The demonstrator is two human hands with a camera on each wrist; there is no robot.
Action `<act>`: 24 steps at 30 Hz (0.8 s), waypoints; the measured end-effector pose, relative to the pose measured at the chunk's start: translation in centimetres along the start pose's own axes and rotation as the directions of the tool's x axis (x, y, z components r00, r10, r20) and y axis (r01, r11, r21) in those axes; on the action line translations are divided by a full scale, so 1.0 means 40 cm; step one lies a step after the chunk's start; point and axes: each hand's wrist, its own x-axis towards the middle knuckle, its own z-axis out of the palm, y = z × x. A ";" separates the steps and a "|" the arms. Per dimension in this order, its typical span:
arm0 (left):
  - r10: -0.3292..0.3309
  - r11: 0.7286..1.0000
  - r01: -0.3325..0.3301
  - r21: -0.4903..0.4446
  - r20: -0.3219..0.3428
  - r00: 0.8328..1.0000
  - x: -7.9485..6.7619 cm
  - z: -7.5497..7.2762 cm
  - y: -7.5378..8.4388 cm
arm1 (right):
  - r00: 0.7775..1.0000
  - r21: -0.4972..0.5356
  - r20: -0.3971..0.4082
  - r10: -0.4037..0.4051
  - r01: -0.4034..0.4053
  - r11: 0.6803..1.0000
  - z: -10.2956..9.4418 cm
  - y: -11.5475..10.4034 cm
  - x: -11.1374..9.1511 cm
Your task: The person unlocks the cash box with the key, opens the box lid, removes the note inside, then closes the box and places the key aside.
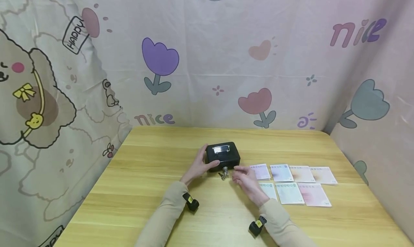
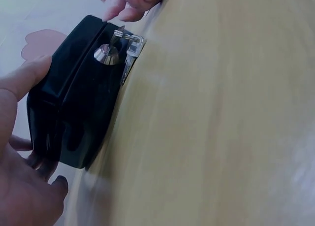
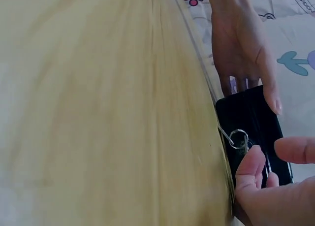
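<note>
A black cash box (image 1: 232,156) with a silver handle (image 1: 221,149) on its closed lid sits on the table. My left hand (image 1: 198,167) grips its left end, the thumb over the top near the front edge, the fingers around the side. A key stands in the round silver lock (image 2: 106,55) on the front face, and a spare key (image 2: 132,52) hangs from its ring (image 3: 238,139). My right hand (image 1: 247,182) is by the front right corner, close to the keys. Its fingers are loosely bent, thumb and forefinger apart, and nothing shows between them.
To the right of the box, several pastel paper notes (image 1: 290,194) lie in two rows on the wooden table (image 1: 136,204). My right forearm passes close to the nearest ones. A printed cloth (image 1: 207,60) hangs behind and along both sides.
</note>
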 end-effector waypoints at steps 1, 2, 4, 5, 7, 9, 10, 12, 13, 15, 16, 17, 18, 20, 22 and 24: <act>0.003 1.000 -0.003 0.008 -0.007 1.000 0.000 0.001 -0.001 | 1.000 -0.021 0.001 -0.004 0.004 1.000 0.002 0.001 0.002; 0.009 1.000 -0.008 0.017 -0.015 1.000 0.000 0.003 -0.001 | 1.000 -0.044 0.001 -0.009 0.009 0.999 0.003 0.001 0.003; 0.013 0.999 -0.012 0.030 -0.030 0.999 0.000 0.006 -0.002 | 1.000 -0.101 0.003 -0.021 0.022 0.995 0.007 0.004 0.008; 0.014 0.999 -0.012 0.033 -0.037 0.999 0.000 0.007 -0.002 | 1.000 -0.132 0.002 -0.031 0.031 0.991 0.009 0.005 0.010; 0.016 0.999 -0.014 0.037 -0.049 0.999 0.000 0.008 -0.003 | 0.999 -0.175 -0.003 -0.048 0.047 0.984 0.012 0.007 0.016; 0.016 0.999 -0.013 0.037 -0.056 0.998 -0.001 0.010 -0.003 | 0.997 -0.214 -0.009 -0.071 0.067 0.975 0.014 0.010 0.022; 0.017 0.999 -0.015 0.035 -0.056 0.998 -0.001 0.010 -0.004 | 0.997 -0.222 -0.016 -0.076 0.070 0.973 0.015 0.011 0.024; 0.022 0.999 -0.020 0.027 -0.054 0.998 -0.001 0.011 -0.005 | 0.996 -0.233 -0.024 -0.087 0.079 0.969 0.017 0.012 0.026; 0.024 0.999 -0.023 0.026 -0.052 0.998 0.000 0.011 -0.005 | 0.995 -0.238 -0.029 -0.092 0.083 0.968 0.018 0.013 0.027; 0.027 0.999 -0.027 0.018 -0.047 0.999 0.000 0.011 -0.005 | 0.995 -0.244 -0.033 -0.097 0.086 0.966 0.019 0.014 0.028; 0.029 0.999 -0.028 0.016 -0.046 0.999 0.000 0.011 -0.005 | 0.995 -0.245 -0.039 -0.096 0.083 0.966 0.020 0.014 0.028; 0.027 1.000 -0.027 0.013 -0.044 0.999 0.000 0.011 -0.004 | 0.994 -0.250 -0.042 -0.097 0.083 0.965 0.021 0.015 0.028; 0.027 1.000 -0.026 0.013 -0.043 0.999 0.000 0.011 -0.003 | 0.994 -0.256 -0.044 -0.100 0.086 0.963 0.022 0.016 0.029; 0.028 1.000 -0.028 0.012 -0.043 0.999 0.000 0.010 -0.002 | 0.993 -0.263 -0.049 -0.104 0.088 0.961 0.024 0.017 0.031; 0.028 1.000 -0.028 0.012 -0.040 0.999 -0.001 0.010 -0.002 | 0.992 -0.269 -0.054 -0.110 0.091 0.959 0.026 0.018 0.034; 0.022 1.000 -0.021 0.013 -0.037 0.999 -0.001 0.010 -0.001 | 0.991 -0.270 -0.059 -0.119 0.099 0.958 0.028 0.019 0.036</act>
